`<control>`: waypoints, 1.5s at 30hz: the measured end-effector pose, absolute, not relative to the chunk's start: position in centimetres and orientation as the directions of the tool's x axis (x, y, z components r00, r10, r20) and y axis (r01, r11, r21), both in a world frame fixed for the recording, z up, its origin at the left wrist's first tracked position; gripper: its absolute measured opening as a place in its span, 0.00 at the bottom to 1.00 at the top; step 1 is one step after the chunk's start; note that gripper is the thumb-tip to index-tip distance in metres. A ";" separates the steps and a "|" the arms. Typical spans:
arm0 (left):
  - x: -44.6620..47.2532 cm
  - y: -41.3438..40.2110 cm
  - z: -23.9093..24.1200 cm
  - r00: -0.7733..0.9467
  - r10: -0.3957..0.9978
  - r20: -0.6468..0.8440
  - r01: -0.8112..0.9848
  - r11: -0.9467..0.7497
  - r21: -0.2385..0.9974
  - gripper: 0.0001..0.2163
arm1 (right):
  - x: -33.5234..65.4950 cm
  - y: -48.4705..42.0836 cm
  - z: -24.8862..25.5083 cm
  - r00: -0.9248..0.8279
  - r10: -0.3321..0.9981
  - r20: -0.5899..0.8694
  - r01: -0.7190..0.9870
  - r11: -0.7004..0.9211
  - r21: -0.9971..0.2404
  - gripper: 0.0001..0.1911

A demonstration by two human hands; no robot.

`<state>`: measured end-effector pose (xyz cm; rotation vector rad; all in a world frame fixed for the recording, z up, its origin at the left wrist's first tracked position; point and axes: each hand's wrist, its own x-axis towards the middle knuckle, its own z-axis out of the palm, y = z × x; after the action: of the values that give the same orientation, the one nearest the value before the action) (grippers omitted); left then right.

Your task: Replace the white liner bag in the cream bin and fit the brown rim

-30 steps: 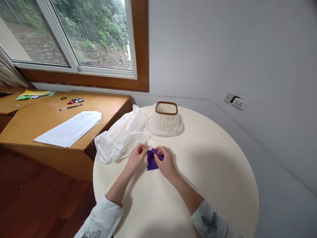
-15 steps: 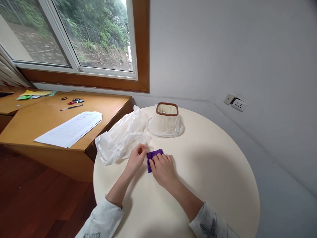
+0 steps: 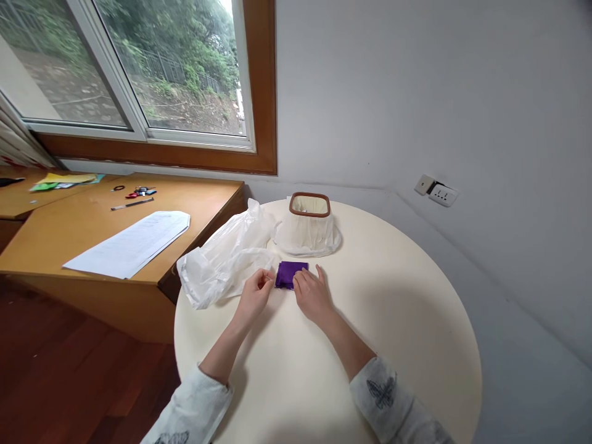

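Note:
A small folded purple cloth (image 3: 291, 269) lies flat on the round table, frayed along its near edge. My right hand (image 3: 314, 296) grips the cloth's near right corner with bent fingers, its little finger sticking out. At the cloth's left side is my left hand (image 3: 256, 293), thumb and fingers pinched together. Whether anything thin is between those fingertips cannot be made out. Just beyond the left hand a crumpled white plastic bag (image 3: 222, 262) is spread out. Behind the cloth stands a small bin (image 3: 308, 234) with a brown rim, lined with a white plastic bag.
The round white table (image 3: 393, 345) stands against the wall. To its left, a wooden desk (image 3: 203, 203) carries paper sheets (image 3: 132, 243), a pen (image 3: 132, 204), keys (image 3: 141, 192) and coloured papers (image 3: 65, 180). A wall socket (image 3: 443, 195) is at the right.
The purple cloth now lies farther from me and looks shorter and more neatly rectangular. My right hand has moved slightly away from me and to the right; my left hand has barely moved.

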<state>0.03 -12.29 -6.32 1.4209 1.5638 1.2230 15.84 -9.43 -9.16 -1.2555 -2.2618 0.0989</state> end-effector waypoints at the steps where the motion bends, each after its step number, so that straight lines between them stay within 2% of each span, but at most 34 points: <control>1: 0.2 -12.3 -6.4 -0.166 0.979 0.114 0.347 -0.050 0.936 0.04 | 15.9 -9.3 -9.2 -0.406 0.806 0.431 0.758 0.560 -0.334 0.13; 4: 0.9 -12.7 -6.5 -0.164 0.975 0.152 0.385 -0.079 0.919 0.04 | 16.4 -9.8 -8.9 -0.372 0.809 0.455 0.751 0.550 -0.365 0.14; 7: 1.9 -14.1 -6.5 -0.108 0.971 0.211 0.468 -0.138 0.873 0.04 | 17.9 -11.3 -8.4 -0.371 0.809 0.456 0.767 0.543 -0.341 0.17; 12: 2.6 -17.4 -6.6 0.288 0.906 0.310 0.650 -0.422 0.632 0.12 | 22.5 -15.1 -8.9 -0.413 0.827 0.381 0.822 0.519 -0.236 0.20; 17: 2.5 -18.8 -7.1 0.478 0.843 0.245 0.738 -0.537 0.408 0.23 | 25.7 -18.7 -9.9 -0.479 0.817 0.321 0.831 0.540 -0.132 0.23; 24: 2.6 -18.9 -8.3 0.587 0.795 0.153 0.762 -0.607 0.226 0.27 | 25.9 -19.4 -9.8 -0.545 0.814 0.202 0.817 0.569 -0.091 0.30; 28: 2.5 -18.9 -8.7 0.601 0.782 0.167 0.759 -0.623 0.187 0.26 | 25.8 -19.1 -10.0 -0.553 0.811 0.191 0.812 0.576 -0.094 0.30; 45: 2.5 -18.8 -8.6 0.593 0.793 0.139 0.770 -0.609 0.191 0.25 | 25.8 -19.2 -9.7 -0.535 0.831 0.153 0.823 0.553 -0.131 0.28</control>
<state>2.53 -18.83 -8.64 2.7042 1.3317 0.3199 25.83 -19.15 -9.69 -1.3967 -2.5907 0.0636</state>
